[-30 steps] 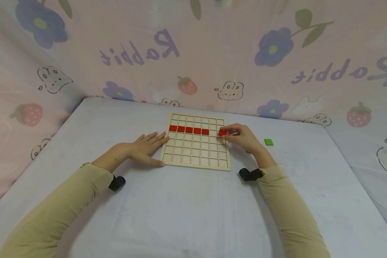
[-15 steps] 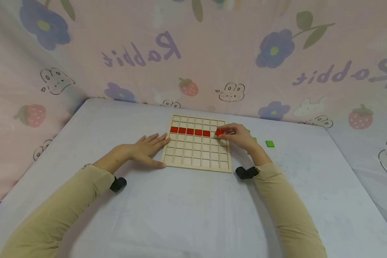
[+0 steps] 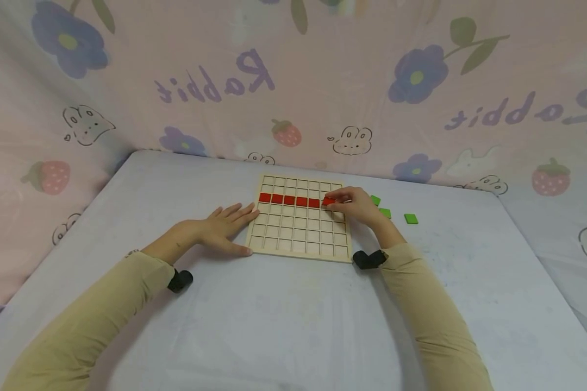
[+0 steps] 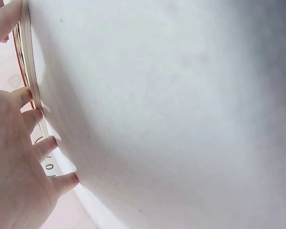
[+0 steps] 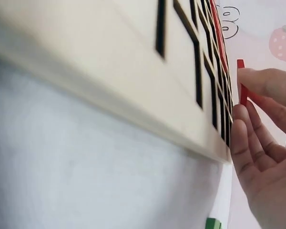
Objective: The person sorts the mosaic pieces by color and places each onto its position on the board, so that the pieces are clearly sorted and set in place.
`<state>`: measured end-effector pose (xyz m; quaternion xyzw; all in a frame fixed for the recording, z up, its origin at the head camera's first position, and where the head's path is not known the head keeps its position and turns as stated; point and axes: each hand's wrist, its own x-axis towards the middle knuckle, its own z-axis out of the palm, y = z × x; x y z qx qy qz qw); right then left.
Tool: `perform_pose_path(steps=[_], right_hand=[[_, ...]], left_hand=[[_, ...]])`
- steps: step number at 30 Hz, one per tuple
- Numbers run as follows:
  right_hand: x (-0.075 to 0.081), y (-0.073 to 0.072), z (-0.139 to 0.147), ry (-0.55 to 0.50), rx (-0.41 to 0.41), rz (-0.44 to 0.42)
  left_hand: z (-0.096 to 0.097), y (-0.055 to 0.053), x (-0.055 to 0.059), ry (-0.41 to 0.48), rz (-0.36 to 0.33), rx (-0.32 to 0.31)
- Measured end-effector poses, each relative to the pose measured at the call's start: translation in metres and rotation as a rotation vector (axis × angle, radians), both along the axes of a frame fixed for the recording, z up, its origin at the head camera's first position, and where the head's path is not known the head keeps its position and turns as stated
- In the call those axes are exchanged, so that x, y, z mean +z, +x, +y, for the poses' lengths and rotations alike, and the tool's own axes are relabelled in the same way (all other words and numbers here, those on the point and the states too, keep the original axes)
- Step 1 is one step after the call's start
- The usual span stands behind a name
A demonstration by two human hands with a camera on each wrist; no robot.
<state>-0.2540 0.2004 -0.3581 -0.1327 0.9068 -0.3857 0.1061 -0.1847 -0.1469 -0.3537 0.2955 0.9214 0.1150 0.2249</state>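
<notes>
A pale wooden grid board point(image 3: 298, 236) lies on the table, with a row of several red square tiles point(image 3: 289, 200) set in its cells. My right hand point(image 3: 359, 208) pinches one more red tile point(image 3: 328, 201) between thumb and fingers, over the right end of that row. In the right wrist view this held tile point(image 5: 243, 81) appears edge-on, close over the board's surface. My left hand point(image 3: 220, 228) lies spread and flat at the board's left side, its fingertips and thumb right at the edge. The left wrist view shows the same fingers point(image 4: 47, 143) along the board's edge.
Several green square tiles point(image 3: 411, 219) lie on the white table to the right of the board, some partly behind the right hand. A patterned cloth point(image 3: 313, 81) hangs behind the table. Each wrist bears a black camera mount point(image 3: 369, 259).
My right hand has moved left along the row with its red tile, toward the tiles set there. More green tiles show beside it. The left hand stays at the board's edge.
</notes>
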Motion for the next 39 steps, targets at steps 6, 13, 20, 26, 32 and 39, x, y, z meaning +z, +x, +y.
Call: perform_pose_path(steps=[6, 13, 20, 26, 32, 39], right_hand=[[0.0014, 0.0009, -0.0007, 0.018, 0.011, -0.008], [0.0022, -0.0001, 0.0004, 0.029, 0.019, -0.016], [0.0037, 0.0009, 0.0007, 0.016, 0.013, -0.021], [0.0053, 0.0027, 0.0008, 0.002, -0.003, -0.026], [0.0013, 0.0041, 0.0032, -0.03, -0.008, -0.023], [-0.0023, 0.0077, 0.0087, -0.12, -0.008, -0.022]], left_hand=[[0.0009, -0.0001, -0.0005, 0.005, 0.002, -0.003], [0.0016, -0.0007, 0.0002, 0.008, 0.004, -0.002], [0.0022, -0.0014, 0.0006, 0.005, 0.004, 0.001], [0.0023, -0.0013, 0.0009, 0.01, 0.009, 0.0], [0.0026, 0.0002, 0.0025, 0.018, 0.004, 0.002], [0.0008, 0.0013, 0.0019, 0.012, -0.006, -0.001]])
